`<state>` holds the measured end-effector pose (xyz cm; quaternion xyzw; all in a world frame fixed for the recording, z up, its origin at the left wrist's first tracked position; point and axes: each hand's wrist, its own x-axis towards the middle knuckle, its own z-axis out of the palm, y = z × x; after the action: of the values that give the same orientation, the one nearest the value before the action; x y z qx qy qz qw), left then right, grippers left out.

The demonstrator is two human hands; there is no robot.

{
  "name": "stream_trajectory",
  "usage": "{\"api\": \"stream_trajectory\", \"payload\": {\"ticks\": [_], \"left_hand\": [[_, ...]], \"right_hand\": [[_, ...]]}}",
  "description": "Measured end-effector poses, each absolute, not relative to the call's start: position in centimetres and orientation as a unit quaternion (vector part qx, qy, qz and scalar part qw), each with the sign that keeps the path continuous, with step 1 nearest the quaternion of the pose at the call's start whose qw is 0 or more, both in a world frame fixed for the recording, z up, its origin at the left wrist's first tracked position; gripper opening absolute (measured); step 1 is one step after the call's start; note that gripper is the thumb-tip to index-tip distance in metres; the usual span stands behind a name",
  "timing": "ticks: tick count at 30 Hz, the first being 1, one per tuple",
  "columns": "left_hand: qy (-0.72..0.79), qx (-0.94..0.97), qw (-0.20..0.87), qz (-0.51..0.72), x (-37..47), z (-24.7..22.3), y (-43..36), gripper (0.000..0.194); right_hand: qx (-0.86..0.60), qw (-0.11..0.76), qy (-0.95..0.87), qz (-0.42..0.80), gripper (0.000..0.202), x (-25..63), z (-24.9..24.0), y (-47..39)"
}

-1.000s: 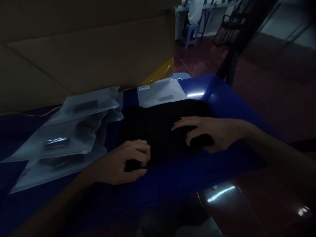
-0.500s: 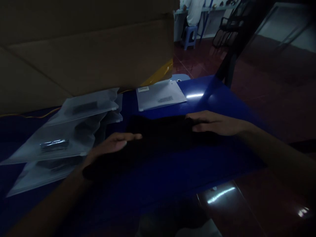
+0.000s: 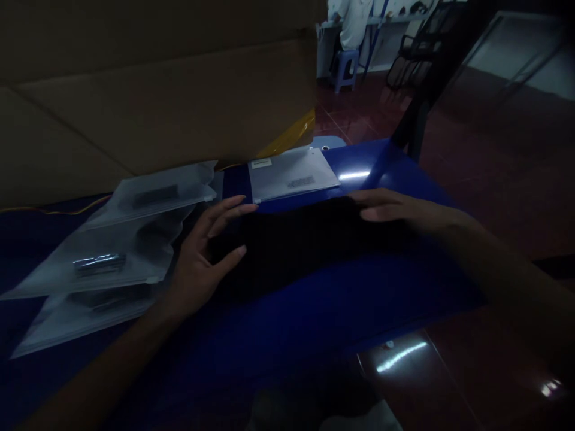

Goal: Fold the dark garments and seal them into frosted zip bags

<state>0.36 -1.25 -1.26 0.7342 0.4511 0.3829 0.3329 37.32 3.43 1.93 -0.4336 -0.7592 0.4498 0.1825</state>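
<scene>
A black cloth-like item [image 3: 291, 245] lies across the blue table [image 3: 323, 311]; its folds are too dark to make out. At its left end my left hand [image 3: 202, 257] has its fingers spread, thumb and fingertips at the item's edge. My right hand [image 3: 395, 209] is on the upper right part of the item, its thumb and fingers round the dark material. To the left lie several frosted zip bags [image 3: 130, 239] with dark contents. Behind the item is a flat white zip bag [image 3: 291, 173] with a label.
A large cardboard box [image 3: 171, 108] with yellow tape stands along the table's back left. A dark slanted post [image 3: 417, 126] rises beyond the back right corner. Farther off, a person [image 3: 354, 24] sits on a blue stool [image 3: 345, 69] near a black chair.
My left hand has moved up and its fingers have spread. The item's left end has shifted right and is drawn in. My right hand has moved slightly right and up.
</scene>
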Motion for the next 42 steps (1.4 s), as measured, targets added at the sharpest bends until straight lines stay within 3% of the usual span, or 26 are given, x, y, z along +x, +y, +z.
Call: {"api": "stream_trajectory", "payload": {"ticks": [3,7,13,21,30,33,36,42], "left_hand": [[0.481,0.769,0.144,0.396,0.9,-1.4,-1.4,0.042],[0.457,0.828,0.013,0.324,1.1,-1.9,-1.3,0.029],[0.461,0.868,0.051,0.175,0.3,-3.9,-0.1,0.061],[0.472,0.87,-0.076,0.125,-0.3,-3.0,-0.2,0.035],[0.464,0.877,-0.055,0.111,-0.9,-2.5,0.1,0.047],[0.47,0.873,-0.061,0.11,-1.2,-2.5,0.2,0.04],[0.485,0.861,-0.069,0.139,-0.7,-2.1,-0.3,0.028],[0.426,0.883,-0.118,0.16,2.1,-1.4,-3.4,0.042]], "right_hand": [[-0.389,0.115,-0.813,0.419,0.064,37.9,2.1,3.6],[-0.369,0.113,-0.846,0.367,0.056,38.2,0.7,4.5],[-0.299,0.127,-0.847,0.42,0.025,37.2,0.2,4.6],[-0.41,0.192,-0.802,0.391,0.039,37.6,0.0,4.9],[-0.468,0.228,-0.739,0.428,0.041,38.7,0.4,5.4],[-0.463,0.224,-0.734,0.443,0.039,38.9,0.3,5.6],[-0.485,0.24,-0.765,0.349,0.034,38.7,-0.4,5.9],[-0.496,0.208,-0.838,0.097,0.035,37.9,-2.0,6.2]]}}
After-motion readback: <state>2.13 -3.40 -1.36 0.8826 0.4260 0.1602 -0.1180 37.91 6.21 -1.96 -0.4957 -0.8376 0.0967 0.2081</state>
